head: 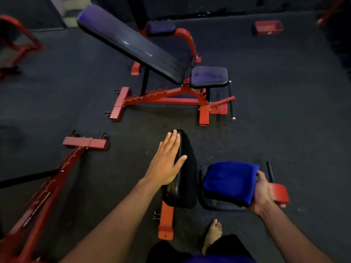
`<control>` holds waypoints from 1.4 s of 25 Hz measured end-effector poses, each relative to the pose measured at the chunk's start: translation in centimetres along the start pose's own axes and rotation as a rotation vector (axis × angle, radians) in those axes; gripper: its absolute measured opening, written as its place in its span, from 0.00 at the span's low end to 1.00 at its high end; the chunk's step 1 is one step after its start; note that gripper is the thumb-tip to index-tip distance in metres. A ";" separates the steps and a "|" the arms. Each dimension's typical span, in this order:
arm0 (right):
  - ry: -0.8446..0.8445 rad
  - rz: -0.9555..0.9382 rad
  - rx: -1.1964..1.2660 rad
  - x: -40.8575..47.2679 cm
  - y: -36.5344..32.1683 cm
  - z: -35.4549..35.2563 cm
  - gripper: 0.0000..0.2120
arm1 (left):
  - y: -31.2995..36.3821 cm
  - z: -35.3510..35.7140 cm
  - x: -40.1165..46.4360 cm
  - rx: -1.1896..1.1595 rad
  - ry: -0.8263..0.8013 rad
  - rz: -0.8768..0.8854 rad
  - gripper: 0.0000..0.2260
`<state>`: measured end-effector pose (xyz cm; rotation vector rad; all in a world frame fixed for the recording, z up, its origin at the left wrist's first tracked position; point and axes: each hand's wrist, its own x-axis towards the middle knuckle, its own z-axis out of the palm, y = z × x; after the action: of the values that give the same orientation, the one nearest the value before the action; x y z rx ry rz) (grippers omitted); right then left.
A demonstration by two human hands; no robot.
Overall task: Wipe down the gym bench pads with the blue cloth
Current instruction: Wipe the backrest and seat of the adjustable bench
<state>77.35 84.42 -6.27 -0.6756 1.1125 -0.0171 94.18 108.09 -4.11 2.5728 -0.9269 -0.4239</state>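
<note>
Bracing upright back pad (187,179) with flat, open left hand (165,161), your right hand (263,194) gripped blue cloth (230,180) over seat pad (218,205) beside it. Risk: loosely bunched cloth might skip seat edges, or slip.

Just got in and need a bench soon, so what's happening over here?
A person is cleaning the near bench. Their left hand lies flat against the upright black back pad, steadying it, while the right hand holds a folded blue cloth spread over the seat pad beside it. The second red-framed bench farther back stands untouched, and its pads look shiny.
</note>
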 end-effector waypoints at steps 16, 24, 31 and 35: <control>-0.128 -0.217 -0.320 1.0 -4.8 8.2 0.28 | 0.7 0.1 -1.4 0.060 0.146 -0.072 0.26; -0.486 -0.113 -0.835 9.7 -5.9 16.5 0.29 | 4.1 1.4 0.9 -0.047 0.363 -0.318 0.24; -0.720 -0.484 -1.097 13.9 -2.9 12.2 0.30 | 4.2 1.4 1.7 0.079 0.310 -0.325 0.25; -0.716 -0.654 -1.095 17.3 -3.5 14.1 0.12 | 4.0 1.1 2.5 0.155 0.095 -0.244 0.28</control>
<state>98.13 82.67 -14.86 -1.8276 0.0820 0.2733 93.42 103.35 -3.72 2.8333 -0.6373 -0.3026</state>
